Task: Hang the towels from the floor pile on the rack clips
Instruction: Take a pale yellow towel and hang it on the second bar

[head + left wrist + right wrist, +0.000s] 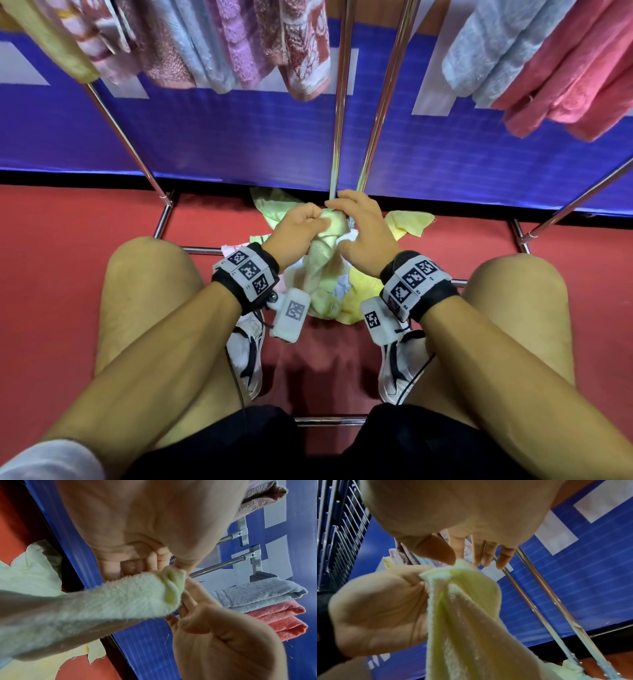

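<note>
Hands: you have two in view, your left hand [297, 226] and your right hand [363, 236], close together above the floor pile [346, 298].
Towel in hand: one pale green towel [323, 253], lifted by its top edge; its lower part hangs down into the pile.
Left hand: your thumb and fingers pinch a bunched corner of the pale green towel [120, 595]; the left wrist view shows the folded hem squeezed at the fingertips.
Right hand: your thumb and forefinger meet at the top of the towel's edge [460, 582] in the right wrist view, with the other three fingers [485, 555] straight and spread; whether that pinch has cloth in it you cannot tell for sure.
Position: the towel hangs between your two hands, just in front of the two chrome rack poles [342, 102].
Floor pile: several pale yellow and green cloths on the red floor [68, 240] between your knees; no exact count can be made.
Hung towels: about six on the left group [219, 41], and a grey-blue one [493, 51] and a pink one [575, 75] on the right.
</note>
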Motion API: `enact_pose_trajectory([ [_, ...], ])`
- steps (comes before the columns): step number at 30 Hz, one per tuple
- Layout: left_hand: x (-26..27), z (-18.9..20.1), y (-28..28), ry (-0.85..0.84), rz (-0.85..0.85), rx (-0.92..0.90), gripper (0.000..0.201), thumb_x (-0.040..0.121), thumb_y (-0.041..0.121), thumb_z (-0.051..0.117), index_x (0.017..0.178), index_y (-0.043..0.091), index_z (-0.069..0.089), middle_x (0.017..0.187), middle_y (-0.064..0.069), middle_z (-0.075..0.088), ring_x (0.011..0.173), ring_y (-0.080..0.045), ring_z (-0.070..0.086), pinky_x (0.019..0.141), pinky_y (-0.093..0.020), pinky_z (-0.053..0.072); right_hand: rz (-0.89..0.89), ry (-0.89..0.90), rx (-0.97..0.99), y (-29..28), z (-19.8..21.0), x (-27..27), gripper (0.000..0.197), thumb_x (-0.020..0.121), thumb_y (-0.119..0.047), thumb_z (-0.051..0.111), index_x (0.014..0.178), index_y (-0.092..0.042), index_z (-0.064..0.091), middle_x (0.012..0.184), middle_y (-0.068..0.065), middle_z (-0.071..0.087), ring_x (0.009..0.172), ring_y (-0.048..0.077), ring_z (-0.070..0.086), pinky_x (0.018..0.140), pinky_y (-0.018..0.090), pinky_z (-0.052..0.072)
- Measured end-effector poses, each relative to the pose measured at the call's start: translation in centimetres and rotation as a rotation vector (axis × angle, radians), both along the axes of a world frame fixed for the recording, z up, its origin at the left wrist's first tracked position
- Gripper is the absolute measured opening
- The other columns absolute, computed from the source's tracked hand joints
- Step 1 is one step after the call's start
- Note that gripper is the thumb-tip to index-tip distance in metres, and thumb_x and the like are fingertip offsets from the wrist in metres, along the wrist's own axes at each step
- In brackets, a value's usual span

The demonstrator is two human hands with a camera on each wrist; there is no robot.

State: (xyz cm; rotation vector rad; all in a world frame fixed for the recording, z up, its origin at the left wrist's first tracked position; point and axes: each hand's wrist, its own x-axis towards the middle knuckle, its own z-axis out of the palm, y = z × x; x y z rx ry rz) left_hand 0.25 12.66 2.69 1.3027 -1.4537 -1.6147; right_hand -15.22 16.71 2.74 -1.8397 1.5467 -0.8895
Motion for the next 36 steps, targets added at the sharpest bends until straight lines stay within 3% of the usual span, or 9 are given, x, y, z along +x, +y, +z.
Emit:
enact_pose_trajectory([
  [4,0.0,-0.6,0.2,-0.004,-0.011,-0.025,0.019,0.089,0.016,0.064,0.076,0.007,0.054,0.068,-0.004,0.047,0.059,-0.010,0.048,0.060,-0.021,0.038,0.128,0.060,-0.006,-0.4,-0.6,0.0,0.049,0.076,-0.014,0.067,0.124,-0.019,0.059,0.112,-0.001,0.062,0.100,0.013,0.053,0.089,0.021,0.038],
  [6,0.0,-0.7,0.4,0.011,-0.033,-0.009,0.030,0.089,0.028,0.064,0.081,-0.001,0.059,0.072,-0.009,0.050,0.066,-0.016,0.050,0.064,-0.026,0.039,0.105,0.083,-0.052,-0.6,-0.7,-0.3,0.031,0.082,-0.016,0.070,0.113,-0.016,0.064,0.102,-0.002,0.066,0.090,0.013,0.055,0.082,0.023,0.040],
  [8,0.1,-0.5,0.5,0.027,-0.053,-0.004,0.035,0.085,0.041,0.066,0.077,0.007,0.062,0.074,-0.005,0.058,0.071,-0.017,0.053,0.070,-0.028,0.042,0.056,0.076,-0.063,-0.7,-0.8,-0.7,0.015,0.088,-0.021,0.064,0.101,-0.015,0.065,0.090,-0.003,0.067,0.082,0.016,0.058,0.077,0.031,0.044],
  [11,0.5,-0.7,0.8,0.029,-0.121,-0.004,0.013,0.084,0.023,0.076,0.088,0.017,0.065,0.084,0.000,0.072,0.076,-0.012,0.067,0.074,-0.029,0.054,-0.068,0.105,-0.044,-1.0,-0.9,-1.4,0.021,0.094,-0.038,0.053,0.094,-0.017,0.058,0.076,0.003,0.063,0.071,0.025,0.056,0.065,0.034,0.043],
  [16,1.6,-2.0,0.4,-0.224,-0.209,-0.124,0.015,0.080,0.001,0.073,0.090,0.002,0.062,0.091,-0.013,0.069,0.081,-0.019,0.064,0.080,-0.044,0.054,-0.210,0.117,-0.027,-1.4,-0.7,-2.5,0.025,0.101,-0.038,0.045,0.084,-0.022,0.036,0.061,-0.003,0.045,0.057,0.020,0.045,0.052,0.031,0.026],
  [19,2.4,-2.4,-0.1,-0.339,-0.157,-0.171,0.027,0.079,-0.009,0.061,0.079,0.017,0.062,0.083,-0.001,0.066,0.076,-0.014,0.061,0.075,-0.032,0.049,-0.236,0.122,-0.003,-1.3,-1.3,-3.1,0.021,0.101,-0.034,0.046,0.091,-0.020,0.035,0.060,0.001,0.046,0.053,0.021,0.044,0.050,0.034,0.027],
  [24,4.2,-3.3,-0.6,-0.591,-0.054,-0.154,0.030,0.069,-0.005,0.050,0.076,0.021,0.060,0.076,-0.009,0.061,0.058,-0.020,0.055,0.047,-0.020,0.038,-0.257,0.110,-0.009,-1.0,-1.9,-3.8,0.022,0.100,-0.034,0.048,0.092,-0.017,0.036,0.067,0.012,0.053,0.057,0.032,0.048,0.052,0.038,0.038],
  [30,6.1,-4.1,-1.4,-0.707,0.034,-0.173,0.029,0.066,-0.005,0.049,0.075,0.021,0.060,0.079,-0.012,0.069,0.068,-0.032,0.064,0.061,-0.032,0.052,-0.358,0.119,-0.002,-0.9,-1.9,-4.8,0.028,0.096,-0.035,0.056,0.085,-0.015,0.040,0.064,0.001,0.050,0.058,0.025,0.046,0.055,0.036,0.039],
  [36,7.3,-4.9,-1.1,-0.919,-0.037,-0.160,0.011,0.064,0.001,0.046,0.064,0.009,0.053,0.060,-0.007,0.045,0.059,-0.028,0.038,0.055,-0.033,0.035,-0.448,0.054,0.008,-0.8,-1.5,-5.0,0.025,0.097,-0.037,0.054,0.088,-0.017,0.042,0.063,0.001,0.053,0.057,0.027,0.051,0.057,0.039,0.046],
])
